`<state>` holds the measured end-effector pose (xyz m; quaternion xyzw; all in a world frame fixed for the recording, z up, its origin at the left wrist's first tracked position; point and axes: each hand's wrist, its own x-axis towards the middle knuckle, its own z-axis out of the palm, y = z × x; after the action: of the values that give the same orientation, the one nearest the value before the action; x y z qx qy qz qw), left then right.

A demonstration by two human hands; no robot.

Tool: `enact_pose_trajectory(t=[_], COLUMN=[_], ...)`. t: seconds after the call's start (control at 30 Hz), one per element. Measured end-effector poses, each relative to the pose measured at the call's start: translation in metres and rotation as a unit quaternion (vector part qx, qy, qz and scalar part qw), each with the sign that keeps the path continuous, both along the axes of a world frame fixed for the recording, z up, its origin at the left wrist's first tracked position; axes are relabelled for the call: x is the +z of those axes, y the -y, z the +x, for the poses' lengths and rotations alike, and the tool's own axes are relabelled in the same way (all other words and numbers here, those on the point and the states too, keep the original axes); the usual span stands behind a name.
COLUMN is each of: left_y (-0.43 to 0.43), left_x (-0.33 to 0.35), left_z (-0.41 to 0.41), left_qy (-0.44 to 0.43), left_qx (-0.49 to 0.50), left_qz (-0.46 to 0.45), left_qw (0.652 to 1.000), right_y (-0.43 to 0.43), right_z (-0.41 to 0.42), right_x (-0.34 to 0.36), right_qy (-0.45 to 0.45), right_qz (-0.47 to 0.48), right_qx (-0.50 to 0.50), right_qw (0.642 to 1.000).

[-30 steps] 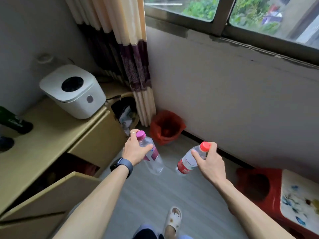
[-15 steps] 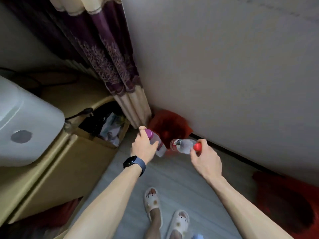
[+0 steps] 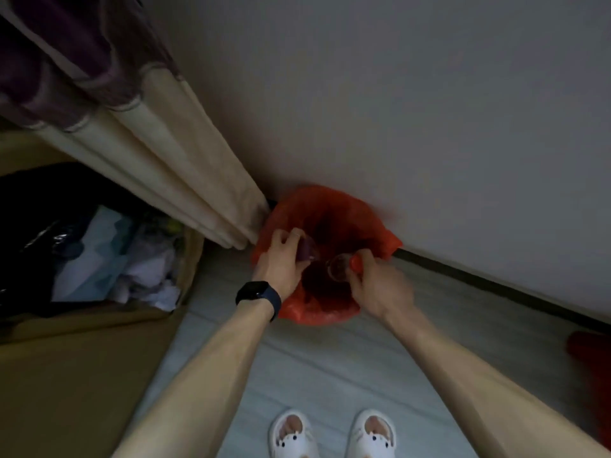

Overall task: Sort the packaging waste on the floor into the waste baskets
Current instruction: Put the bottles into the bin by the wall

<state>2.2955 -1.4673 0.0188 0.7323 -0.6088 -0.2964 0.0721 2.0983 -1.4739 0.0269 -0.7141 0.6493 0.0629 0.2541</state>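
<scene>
**2 bottles over red bin, not yet dropped**

Nearest: white slippers (image 3: 294, 434), toes twd the bin, on pale floor (image 3: 330, 365). No loose waste on the strip of floor in view. Rest of rm out of shot, so can't say what's left to pick up.

Next up: both forearms reaching fwd, dark watch (image 3: 258, 295) on the left wrist.

Left hand (image 3: 281, 259): fingers curled round purple-cap bottle (image 3: 307, 251), gripping at the cap end. Blurry, so exact finger placement unclear.

Right hand (image 3: 377, 285): fingers & thumb wrapped round cap end of red-cap bottle (image 3: 339, 269), clear body pointing in and down.

Both bottles held right over the mouth of the red-lined basket (image 3: 330, 201), close together. Touching or not: can't tell.

Left of basket: cardboard box (image 3: 193, 256) w/ black liner, already holding paper & soft wrap. Prob. the 2nd sort stream.

Beyond: cream-and-purple curtain (image 3: 185, 153), hem just beside the basket rim. Then grey wall (image 3: 396, 94), basket set against it. Red object (image 3: 588, 352) at far right edge, not identifiable.

Progress, as judged: this pair one release away from sorted.
- Done: some waste in the box. Inside of basket too dark to read.
- Left: letting go of both bottles, plus whatever lies out of frame.
</scene>
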Motion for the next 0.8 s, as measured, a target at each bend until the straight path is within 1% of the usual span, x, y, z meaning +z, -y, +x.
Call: enact_pose_trajectory(t=[0.1,0.23,0.33,0.4,0.47,0.6,0.7,0.73,0.77,0.8], left_y=[0.021,0.042,0.047,0.045,0.041,0.020,-0.001,-0.013,-0.018,-0.029], left_x=[-0.036,-0.071,-0.079,-0.076,-0.068,-0.029,0.017,0.045,0.057,0.086], left_z=[-0.001,-0.005,-0.008,-0.006,-0.002,0.003,-0.001,-0.002,-0.006,-0.008], left_qy=[0.019,0.038,0.050,0.044,0.040,0.031,0.005,-0.010,-0.017,-0.020], left_qx=[-0.040,-0.061,-0.053,-0.041,-0.029,-0.014,-0.007,0.005,0.012,0.020], left_qz=[0.000,0.004,-0.004,-0.004,-0.006,0.012,0.051,0.058,0.054,0.049], left_qw=[0.999,0.997,0.997,0.998,0.999,0.999,0.999,0.998,0.998,0.998], right_y=[0.018,0.036,0.044,0.043,0.039,0.019,0.000,-0.009,-0.013,-0.022], right_z=[0.008,0.014,0.016,0.017,0.015,0.005,0.000,0.001,0.002,0.004], right_x=[-0.038,-0.072,-0.084,-0.082,-0.071,-0.027,0.018,0.049,0.063,0.097], right_qy=[-0.016,-0.084,-0.080,-0.070,-0.057,-0.040,-0.023,-0.018,-0.007,-0.001], right_qz=[-0.037,-0.097,-0.139,-0.143,-0.127,-0.041,0.041,0.055,0.054,0.050], right_qx=[0.047,0.079,0.061,0.048,0.041,0.024,0.046,0.065,0.076,0.086], right_qw=[0.998,0.989,0.985,0.986,0.989,0.998,0.998,0.996,0.996,0.995])
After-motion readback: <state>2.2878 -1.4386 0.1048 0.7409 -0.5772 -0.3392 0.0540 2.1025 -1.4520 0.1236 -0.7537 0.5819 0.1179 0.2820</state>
